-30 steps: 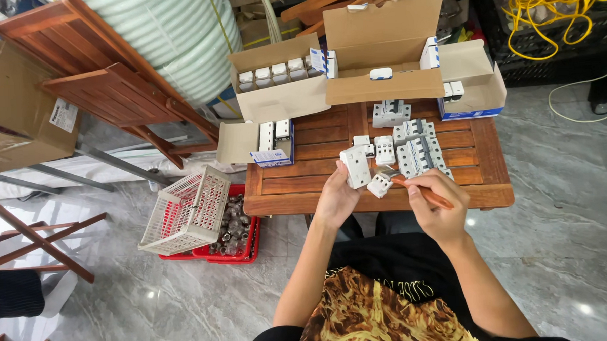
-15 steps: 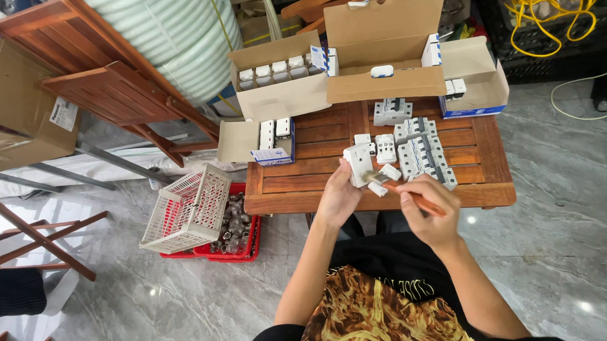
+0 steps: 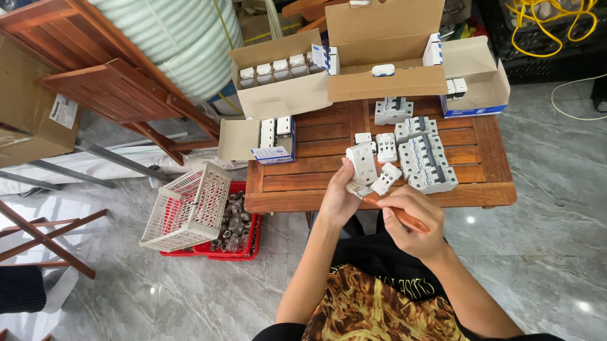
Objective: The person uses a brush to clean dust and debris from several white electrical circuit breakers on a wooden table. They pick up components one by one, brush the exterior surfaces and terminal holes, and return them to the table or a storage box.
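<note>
Head view, looking down: the left hand (image 3: pixel 338 199) is closed around a white circuit breaker (image 3: pixel 362 163), held upright just above the near edge of the slatted wooden desk (image 3: pixel 304 190). The right hand (image 3: pixel 413 220) is wrapped around the orange handle of a small brush (image 3: pixel 385 204), whose bristled end lies against the bottom of that breaker. Both hands sit close together over the near desk rim.

A second loose white breaker (image 3: pixel 386 179) lies tilted just beside the brush tip, and a block of joined breakers (image 3: pixel 424 161) stands to its right, reaching almost to the near edge. More breakers (image 3: pixel 393 109) sit farther back. Open cardboard boxes (image 3: pixel 387 53) line the far edge, one of them, at the left, showing a row of white units (image 3: pixel 273 69); a smaller open box (image 3: pixel 262 139) overhangs the left edge.

Bare wood shows at the near left corner and along the right side of the desk. On the marble floor to the left, a white plastic basket (image 3: pixel 187 208) leans on a red tray (image 3: pixel 242 230), near the desk's left corner. Wooden frames (image 3: pixel 99 83) stand farther left, well apart from the hands.
</note>
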